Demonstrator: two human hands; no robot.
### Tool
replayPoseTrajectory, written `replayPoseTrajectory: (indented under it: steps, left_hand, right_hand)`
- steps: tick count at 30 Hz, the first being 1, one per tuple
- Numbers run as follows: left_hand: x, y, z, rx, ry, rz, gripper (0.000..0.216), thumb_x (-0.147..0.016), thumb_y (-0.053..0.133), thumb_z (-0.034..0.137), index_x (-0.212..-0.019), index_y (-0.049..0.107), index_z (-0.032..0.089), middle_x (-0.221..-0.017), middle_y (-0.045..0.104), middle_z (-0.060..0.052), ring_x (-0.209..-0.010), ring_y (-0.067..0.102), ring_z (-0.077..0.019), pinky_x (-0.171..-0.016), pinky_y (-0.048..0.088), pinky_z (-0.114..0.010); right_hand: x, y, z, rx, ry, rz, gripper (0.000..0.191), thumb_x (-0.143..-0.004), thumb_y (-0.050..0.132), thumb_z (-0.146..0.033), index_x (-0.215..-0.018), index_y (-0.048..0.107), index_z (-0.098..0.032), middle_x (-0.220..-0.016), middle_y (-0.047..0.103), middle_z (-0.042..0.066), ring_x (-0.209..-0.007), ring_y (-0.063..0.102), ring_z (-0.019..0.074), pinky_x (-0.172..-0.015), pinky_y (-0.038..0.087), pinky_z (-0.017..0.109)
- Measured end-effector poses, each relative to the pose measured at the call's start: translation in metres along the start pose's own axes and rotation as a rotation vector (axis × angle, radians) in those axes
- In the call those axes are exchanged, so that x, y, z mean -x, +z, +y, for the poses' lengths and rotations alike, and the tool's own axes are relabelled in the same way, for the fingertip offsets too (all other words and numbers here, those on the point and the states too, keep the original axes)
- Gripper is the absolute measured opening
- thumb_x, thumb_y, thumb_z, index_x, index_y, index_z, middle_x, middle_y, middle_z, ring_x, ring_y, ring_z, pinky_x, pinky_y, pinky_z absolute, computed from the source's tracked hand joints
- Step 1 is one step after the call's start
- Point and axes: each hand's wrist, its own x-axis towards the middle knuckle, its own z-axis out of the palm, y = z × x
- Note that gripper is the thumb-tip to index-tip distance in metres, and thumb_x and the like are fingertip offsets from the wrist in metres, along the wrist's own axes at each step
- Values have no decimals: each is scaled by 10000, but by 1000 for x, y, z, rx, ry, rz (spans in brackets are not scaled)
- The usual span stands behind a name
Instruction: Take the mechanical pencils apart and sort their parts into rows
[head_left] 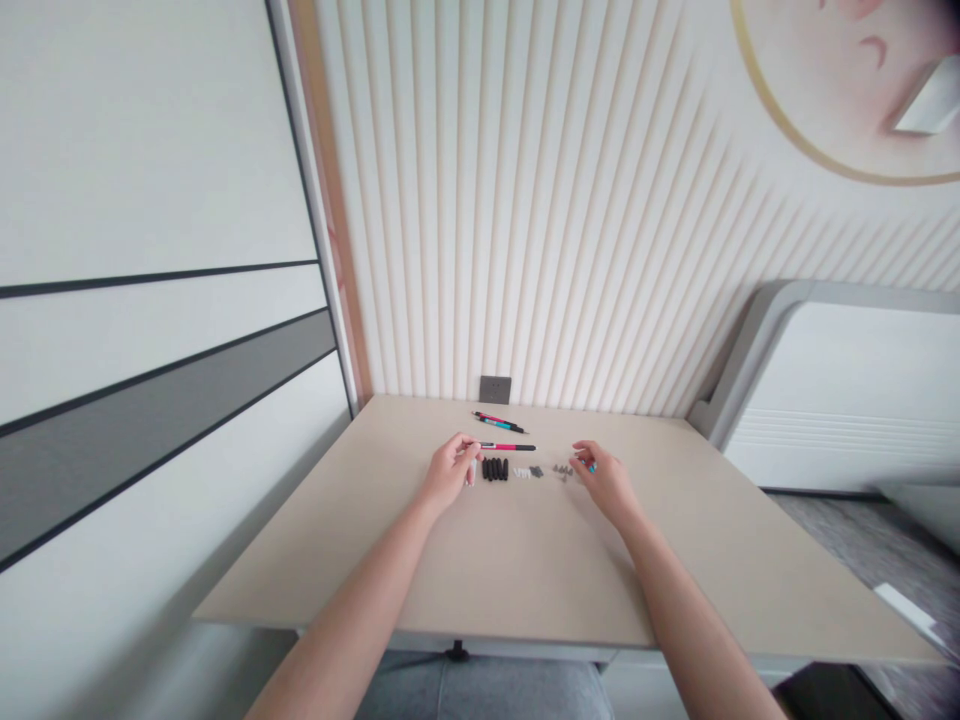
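Observation:
Between the fingertips of my left hand (pixel 450 470) is one end of a pen (pixel 514 447) with a pink-red barrel and a black tip section, lying level and pointing right. Some white pieces (pixel 472 474) show partly beside that hand. My right hand (pixel 604 480) hovers low on the right with thumb and forefinger apart. Close by its fingertips are several small grey cone-like pieces (pixel 562 470). Blue bits (pixel 592 467) show partly beneath its fingers. Between the hands sit a row of black grips (pixel 495 469), small white parts (pixel 522 473) and dark grey parts (pixel 536 471).
Behind the parts, pens (pixel 500 422) in pink and blue with black lie near the back of the beige table (pixel 510 570). A dark wall socket (pixel 495 389) is on the ribbed wall. A white cabinet rises at left; a bed headboard (pixel 832 380) stands at right.

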Motion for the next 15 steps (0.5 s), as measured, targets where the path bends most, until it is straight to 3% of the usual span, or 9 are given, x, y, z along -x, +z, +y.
replayPoseTrajectory:
  steps: [5, 10, 15]
  left_hand:
    - [0, 0, -3, -7, 9, -6, 300, -888, 499, 482, -892, 542, 185, -808, 638, 5, -446, 514, -69, -481, 420, -213]
    - [-1, 0, -5, -19, 5, -7, 296, -891, 496, 479, -899, 550, 188, -820, 648, 3, -456, 513, -70, -494, 432, -214]
    - [-1, 0, -7, -18, -1, -11, 287, -886, 501, 469, -901, 553, 187, -811, 647, 1, -460, 509, -73, -493, 433, -215]
  right_hand:
    - [2, -5, 3, 175, -23, -79, 161, -851, 539, -289, -882, 677, -215, -872, 689, 60, -845, 616, 208, -760, 429, 304]
    - [5, -7, -2, 263, -34, -219, 133, -850, 561, -244, -880, 690, -227, -920, 703, 48, -897, 620, 207, -768, 408, 281]
    - [7, -5, -7, 354, -5, -260, 121, -850, 589, -266, -916, 684, -230, -928, 703, 50, -896, 621, 213, -742, 391, 274]
